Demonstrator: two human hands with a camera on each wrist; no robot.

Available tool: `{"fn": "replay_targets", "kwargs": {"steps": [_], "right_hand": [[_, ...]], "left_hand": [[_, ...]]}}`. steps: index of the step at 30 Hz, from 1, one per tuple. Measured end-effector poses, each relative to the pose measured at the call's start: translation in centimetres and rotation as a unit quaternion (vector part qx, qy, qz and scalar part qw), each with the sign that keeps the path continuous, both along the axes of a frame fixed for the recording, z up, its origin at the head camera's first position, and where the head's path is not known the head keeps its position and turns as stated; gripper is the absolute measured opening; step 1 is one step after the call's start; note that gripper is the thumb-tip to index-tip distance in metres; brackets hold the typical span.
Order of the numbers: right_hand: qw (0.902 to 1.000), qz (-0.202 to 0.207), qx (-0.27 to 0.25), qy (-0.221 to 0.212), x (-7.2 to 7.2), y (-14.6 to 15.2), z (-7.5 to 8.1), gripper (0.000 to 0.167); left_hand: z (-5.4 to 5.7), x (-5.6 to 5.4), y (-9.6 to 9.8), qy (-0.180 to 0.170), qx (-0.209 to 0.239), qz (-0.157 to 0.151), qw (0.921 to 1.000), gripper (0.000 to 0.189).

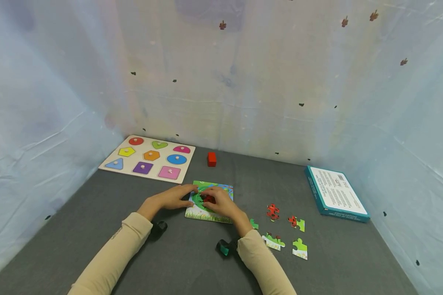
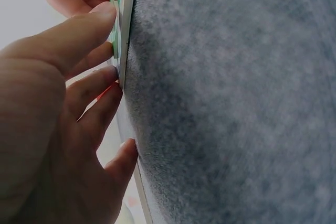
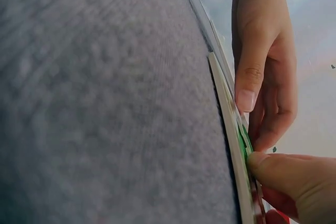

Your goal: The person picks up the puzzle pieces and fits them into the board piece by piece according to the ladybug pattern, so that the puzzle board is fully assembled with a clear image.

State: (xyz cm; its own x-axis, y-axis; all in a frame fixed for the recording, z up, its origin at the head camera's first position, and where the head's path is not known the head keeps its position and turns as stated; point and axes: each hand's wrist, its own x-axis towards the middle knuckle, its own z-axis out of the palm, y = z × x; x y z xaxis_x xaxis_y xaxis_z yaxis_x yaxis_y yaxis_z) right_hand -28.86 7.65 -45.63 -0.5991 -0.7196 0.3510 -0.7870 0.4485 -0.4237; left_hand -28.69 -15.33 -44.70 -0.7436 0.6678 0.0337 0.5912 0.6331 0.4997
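A square puzzle board with a green, flowered picture lies on the grey table. My left hand is at its left side, thumb and fingers extended with their tips on the board and its edge; the left wrist view shows the hand spread along that edge. Over the middle of the board, my right hand pinches a puzzle piece with a red ladybug between thumb and fingers. In the right wrist view, the right thumb presses at the piece's edge, close over the board. The right fingers partly hide the piece.
Several loose puzzle pieces lie right of the board. A shape-peg board stands back left, near a red block. A teal-edged box lies at the right. A patterned curtain borders the table.
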Motion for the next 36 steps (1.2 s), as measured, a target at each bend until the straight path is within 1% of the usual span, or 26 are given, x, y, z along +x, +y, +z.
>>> {"fn": "replay_targets", "kwargs": {"steps": [5, 9, 12, 15, 19, 30, 33, 36], "right_hand": [[1.0, -0.003, -0.002, 0.002, -0.1, -0.1, -0.2, 0.032], [1.0, -0.005, -0.001, 0.006, -0.2, -0.2, -0.3, 0.033], [1.0, -0.004, -0.002, 0.007, -0.2, -0.2, -0.3, 0.033], [1.0, -0.001, -0.008, 0.004, -0.2, -0.2, -0.4, 0.033], [0.9999, -0.001, -0.013, 0.004, -0.1, -0.1, -0.5, 0.034], [0.9991, -0.004, -0.02, -0.038, 0.1, 0.3, -0.5, 0.038], [0.9987, -0.006, -0.025, -0.044, 0.1, 0.5, -0.5, 0.037], [0.9989, -0.005, -0.028, -0.039, 0.0, 0.8, -0.5, 0.036]], "left_hand": [[0.0, 0.0, 0.1, 0.005, -0.006, 0.005, 1.0, 0.044], [0.1, 0.1, 0.1, 0.006, -0.009, 0.012, 0.9999, 0.053], [0.1, 0.2, 0.1, 0.014, -0.011, 0.011, 0.9998, 0.059], [0.1, 0.2, 0.2, 0.017, -0.015, 0.012, 0.9997, 0.059], [0.0, 0.1, 0.3, 0.03, -0.02, 0.013, 0.9993, 0.057], [-0.2, -0.1, 0.5, 0.039, -0.028, 0.02, 0.9987, 0.054], [-0.3, -0.2, 0.5, 0.04, -0.033, 0.021, 0.9984, 0.055], [-0.4, -0.3, 0.5, 0.042, -0.04, 0.024, 0.9981, 0.055]]}}
